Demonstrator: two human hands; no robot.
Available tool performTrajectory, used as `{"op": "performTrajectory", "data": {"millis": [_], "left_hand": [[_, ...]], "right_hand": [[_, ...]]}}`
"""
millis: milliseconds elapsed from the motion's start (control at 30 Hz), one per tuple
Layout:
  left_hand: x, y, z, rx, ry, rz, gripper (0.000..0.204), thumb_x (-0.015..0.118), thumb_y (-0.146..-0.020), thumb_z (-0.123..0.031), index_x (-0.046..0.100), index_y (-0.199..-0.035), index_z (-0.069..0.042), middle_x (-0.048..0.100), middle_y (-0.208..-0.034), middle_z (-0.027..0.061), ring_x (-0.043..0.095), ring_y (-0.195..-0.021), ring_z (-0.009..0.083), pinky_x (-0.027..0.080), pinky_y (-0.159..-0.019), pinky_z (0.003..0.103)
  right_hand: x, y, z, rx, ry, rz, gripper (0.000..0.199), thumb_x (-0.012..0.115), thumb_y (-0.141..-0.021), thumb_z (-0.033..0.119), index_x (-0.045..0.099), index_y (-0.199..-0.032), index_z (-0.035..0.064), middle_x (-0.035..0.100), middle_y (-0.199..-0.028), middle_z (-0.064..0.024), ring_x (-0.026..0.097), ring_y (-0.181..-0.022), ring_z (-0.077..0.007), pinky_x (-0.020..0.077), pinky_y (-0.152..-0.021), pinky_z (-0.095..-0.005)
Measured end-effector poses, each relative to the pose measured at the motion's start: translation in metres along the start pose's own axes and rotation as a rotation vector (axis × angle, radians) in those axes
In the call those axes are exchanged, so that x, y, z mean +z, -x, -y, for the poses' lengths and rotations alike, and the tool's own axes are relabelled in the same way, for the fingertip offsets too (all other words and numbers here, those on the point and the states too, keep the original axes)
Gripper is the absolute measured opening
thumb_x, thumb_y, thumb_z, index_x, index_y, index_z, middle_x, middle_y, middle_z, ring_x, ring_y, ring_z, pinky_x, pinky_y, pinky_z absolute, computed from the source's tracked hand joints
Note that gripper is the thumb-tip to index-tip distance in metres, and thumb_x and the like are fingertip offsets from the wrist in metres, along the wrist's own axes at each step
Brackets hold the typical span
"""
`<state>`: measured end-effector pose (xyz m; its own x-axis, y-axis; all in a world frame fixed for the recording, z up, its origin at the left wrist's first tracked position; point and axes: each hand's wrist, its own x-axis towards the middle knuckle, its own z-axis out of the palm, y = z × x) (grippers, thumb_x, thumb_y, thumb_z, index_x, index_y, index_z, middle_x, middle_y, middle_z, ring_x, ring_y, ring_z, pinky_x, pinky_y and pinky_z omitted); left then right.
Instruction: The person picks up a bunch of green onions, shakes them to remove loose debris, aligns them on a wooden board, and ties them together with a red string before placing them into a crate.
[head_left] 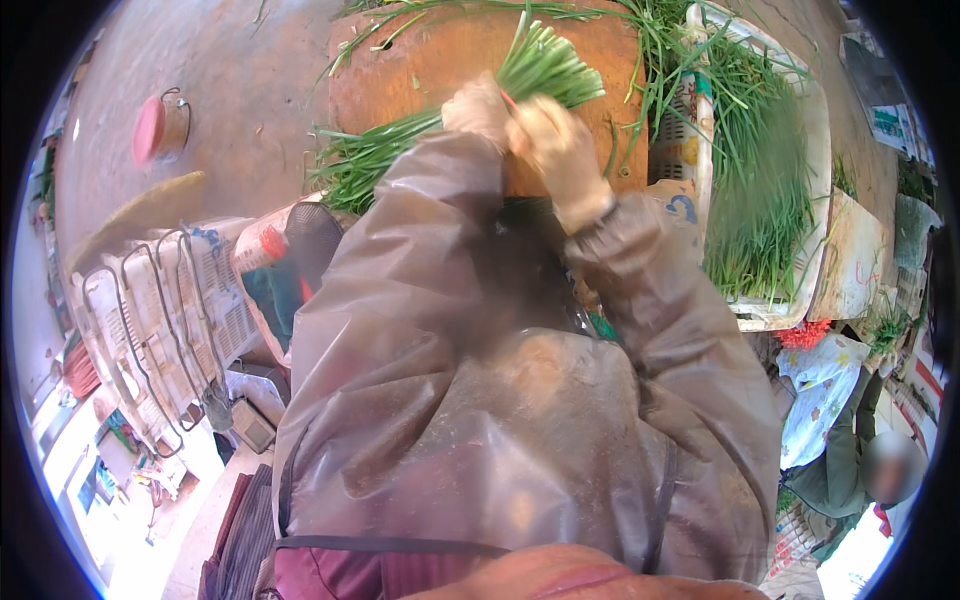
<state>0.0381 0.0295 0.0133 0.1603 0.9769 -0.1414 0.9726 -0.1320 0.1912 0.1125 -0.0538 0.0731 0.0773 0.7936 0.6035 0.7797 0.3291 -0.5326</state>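
A thick bunch of garlic chives (550, 68) lies slantwise over the orange-brown board, pale cut ends toward the upper right and long leaves trailing to the left. My left hand (477, 108) is closed around the bunch at its middle. Right beside it, my right hand (556, 148) has its fingers pinched together at a thin red tie (509, 101) by the stems. The right fingers are slightly blurred, and how far the tie goes around the bunch is hidden. Loose green leaves (440, 12) lie along the board's far edge.
On the right stands a white plastic crate (820, 130) heaped with loose chives (765, 170). A bundle of red ties (803, 334) hangs by its near end. A pink-topped stool (150, 130) is at far left, a white wire-handled crate (150, 310) nearer. Another person (840, 460) is at lower right.
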Motion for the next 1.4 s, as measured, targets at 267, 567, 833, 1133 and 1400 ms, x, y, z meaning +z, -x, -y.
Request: {"op": "performTrajectory", "data": {"millis": [267,567,833,1133,1400], "left_hand": [[-0.036,0.02,-0.001,0.262,0.276,-0.086,0.045,0.084,-0.057,-0.033,0.067,-0.092,-0.011,0.069,-0.089,0.0106,0.067,-0.086,0.0296,0.052,-0.078,0.038],[-0.164,0.073,-0.001,0.521,1.683,-0.187,0.064,0.086,-0.061,0.002,0.055,-0.116,-0.003,0.062,-0.112,0.0065,0.06,-0.102,0.017,0.051,-0.089,0.034],[-0.19,0.114,0.095,0.78,1.7,0.491,0.068,0.073,-0.083,-0.019,0.04,-0.139,-0.003,0.045,-0.138,0.0118,0.039,-0.131,0.0207,0.035,-0.106,0.035],[-0.173,0.058,0.05,0.439,1.524,0.293,0.04,0.08,-0.076,-0.021,0.065,-0.108,-0.001,0.068,-0.097,0.0065,0.064,-0.086,0.018,0.052,-0.073,0.033],[-0.106,0.053,0.031,0.677,1.559,0.215,0.052,0.082,-0.074,-0.01,0.057,-0.119,-0.001,0.066,-0.108,0.0101,0.059,-0.102,0.0189,0.051,-0.088,0.036]], "right_hand": [[-0.024,-0.1,-0.011,0.235,0.2,0.407,0.011,0.058,-0.087,0.016,0.065,-0.093,0.0106,0.066,-0.1,-0.0115,0.061,-0.099,-0.0293,0.0492,-0.083,-0.0361],[-0.135,0.026,0.075,0.875,-1.107,1.05,0.084,0.026,-0.091,0.072,0.061,-0.12,0.0017,0.065,-0.11,-0.0112,0.061,-0.083,-0.0181,0.0479,-0.067,-0.0253],[-0.109,-0.007,0.088,1.103,-1.956,0.207,0.055,0.041,-0.098,0.046,0.055,-0.126,0.0015,0.06,-0.123,-0.0122,0.059,-0.111,-0.0254,0.0468,-0.096,-0.0448],[-0.06,-0.031,0.06,0.483,-1.004,0.086,0.054,0.071,-0.079,0.001,0.048,-0.128,0.0005,0.063,-0.113,-0.0087,0.061,-0.1,-0.0189,0.052,-0.084,-0.0317],[-0.032,0.022,-0.04,0.452,-0.995,0.163,0.034,0.052,-0.095,0.016,0.049,-0.124,-0.0005,0.06,-0.115,-0.0136,0.061,-0.097,-0.0257,0.0513,-0.091,-0.0403]]}}
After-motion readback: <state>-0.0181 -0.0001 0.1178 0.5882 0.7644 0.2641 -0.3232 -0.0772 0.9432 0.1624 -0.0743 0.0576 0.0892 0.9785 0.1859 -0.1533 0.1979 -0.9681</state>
